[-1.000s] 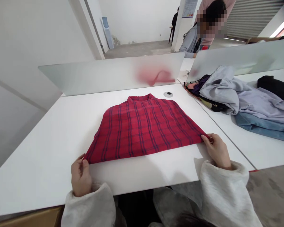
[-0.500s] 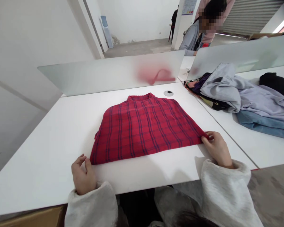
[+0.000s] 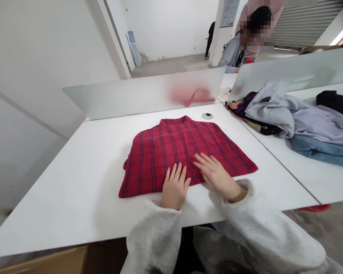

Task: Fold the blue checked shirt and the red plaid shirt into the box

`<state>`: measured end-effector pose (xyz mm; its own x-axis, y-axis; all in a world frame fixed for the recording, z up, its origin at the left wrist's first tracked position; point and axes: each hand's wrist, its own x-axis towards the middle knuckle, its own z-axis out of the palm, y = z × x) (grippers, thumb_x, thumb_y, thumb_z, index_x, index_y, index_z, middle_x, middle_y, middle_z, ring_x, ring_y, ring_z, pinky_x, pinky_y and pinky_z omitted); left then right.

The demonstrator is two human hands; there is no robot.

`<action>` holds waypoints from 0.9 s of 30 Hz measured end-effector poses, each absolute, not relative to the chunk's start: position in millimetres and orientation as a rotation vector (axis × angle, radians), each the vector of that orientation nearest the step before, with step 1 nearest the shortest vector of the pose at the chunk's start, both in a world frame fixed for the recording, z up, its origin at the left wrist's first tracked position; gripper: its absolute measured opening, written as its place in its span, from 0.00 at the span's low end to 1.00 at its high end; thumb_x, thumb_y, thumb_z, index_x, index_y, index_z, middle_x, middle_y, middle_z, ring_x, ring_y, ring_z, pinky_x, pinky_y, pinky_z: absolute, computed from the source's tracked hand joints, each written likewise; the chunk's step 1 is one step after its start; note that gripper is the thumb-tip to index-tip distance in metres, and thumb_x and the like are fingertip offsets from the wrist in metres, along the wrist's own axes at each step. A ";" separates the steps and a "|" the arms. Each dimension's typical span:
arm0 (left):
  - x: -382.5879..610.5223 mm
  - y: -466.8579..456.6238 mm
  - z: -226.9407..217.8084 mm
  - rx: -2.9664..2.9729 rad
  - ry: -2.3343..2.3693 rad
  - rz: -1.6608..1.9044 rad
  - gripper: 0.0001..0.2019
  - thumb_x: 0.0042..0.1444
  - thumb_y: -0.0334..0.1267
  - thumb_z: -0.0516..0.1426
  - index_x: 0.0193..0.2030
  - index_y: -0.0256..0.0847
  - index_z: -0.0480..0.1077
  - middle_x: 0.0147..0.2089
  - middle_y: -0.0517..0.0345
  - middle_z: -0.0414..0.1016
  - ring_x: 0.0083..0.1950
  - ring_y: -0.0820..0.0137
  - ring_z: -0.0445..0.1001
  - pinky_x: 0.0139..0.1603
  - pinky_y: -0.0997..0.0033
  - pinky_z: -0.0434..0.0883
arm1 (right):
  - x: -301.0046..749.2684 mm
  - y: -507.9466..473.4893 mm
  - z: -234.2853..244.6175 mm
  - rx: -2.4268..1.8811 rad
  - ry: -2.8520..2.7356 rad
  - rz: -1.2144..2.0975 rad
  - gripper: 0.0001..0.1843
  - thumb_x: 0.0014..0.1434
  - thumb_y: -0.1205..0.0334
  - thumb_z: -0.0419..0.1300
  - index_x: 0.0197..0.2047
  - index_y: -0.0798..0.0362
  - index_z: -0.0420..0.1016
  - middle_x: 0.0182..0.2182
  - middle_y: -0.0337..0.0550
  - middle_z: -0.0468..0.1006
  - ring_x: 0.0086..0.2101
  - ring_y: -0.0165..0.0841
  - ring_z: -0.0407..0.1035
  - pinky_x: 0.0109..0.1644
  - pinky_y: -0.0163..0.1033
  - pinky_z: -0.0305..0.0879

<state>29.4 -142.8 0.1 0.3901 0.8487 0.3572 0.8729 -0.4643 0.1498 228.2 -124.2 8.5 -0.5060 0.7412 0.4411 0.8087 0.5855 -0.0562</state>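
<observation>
A red plaid shirt (image 3: 160, 152) with dark blue lines lies folded on the white table (image 3: 74, 182), its collar toward the far side. My left hand (image 3: 175, 186) rests flat on the shirt's near edge around the middle, fingers stretched out and pointing away from me. Just to its right, my right hand (image 3: 215, 175) is over the shirt with fingers extended, slightly blurred. Neither hand grips the cloth.
A frosted divider (image 3: 131, 95) stands along the table's far edge, near a round cable hole (image 3: 207, 116). At the right lies a pile of grey clothes (image 3: 280, 110) with blue jeans (image 3: 322, 148). Beyond the divider a person (image 3: 231, 53) in grey leans over a table.
Both hands have let go of the shirt's near corners and moved inward to its middle, fingers now spread flat. The view has shifted slightly.
</observation>
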 end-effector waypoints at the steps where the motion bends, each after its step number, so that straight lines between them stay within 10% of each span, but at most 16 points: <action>1: 28.1 -141.5 -1.5 -2.594 -1.584 -0.543 0.23 0.67 0.42 0.40 0.61 0.35 0.65 0.65 0.50 0.63 0.67 0.61 0.60 0.66 0.53 0.59 | 214.2 -123.4 3.4 -1.192 -2.488 -0.202 0.25 0.62 0.71 0.45 0.61 0.54 0.64 0.63 0.47 0.61 0.64 0.41 0.52 0.63 0.55 0.55; 9: -62.0 -113.9 3.4 -2.459 -1.797 -0.306 0.27 0.65 0.48 0.45 0.66 0.38 0.58 0.68 0.48 0.56 0.69 0.58 0.54 0.67 0.49 0.55 | 254.9 -80.2 -24.6 -1.467 -2.491 -0.033 0.27 0.65 0.53 0.47 0.66 0.46 0.57 0.66 0.45 0.56 0.65 0.44 0.46 0.65 0.60 0.46; 20: -109.6 -90.7 27.8 -2.049 -2.167 -0.160 0.28 0.63 0.49 0.45 0.63 0.32 0.62 0.67 0.36 0.57 0.68 0.44 0.54 0.63 0.36 0.52 | 318.1 -46.7 13.0 -1.956 -2.276 -0.143 0.27 0.61 0.59 0.49 0.61 0.61 0.65 0.62 0.62 0.60 0.61 0.65 0.50 0.58 0.75 0.44; 27: 3.3 -23.2 46.2 -2.428 -1.800 -0.370 0.25 0.65 0.36 0.38 0.65 0.25 0.58 0.68 0.41 0.56 0.69 0.56 0.54 0.70 0.50 0.43 | 164.9 6.8 37.7 -1.372 -2.585 -0.091 0.28 0.65 0.65 0.40 0.68 0.59 0.53 0.68 0.50 0.48 0.67 0.47 0.38 0.67 0.62 0.35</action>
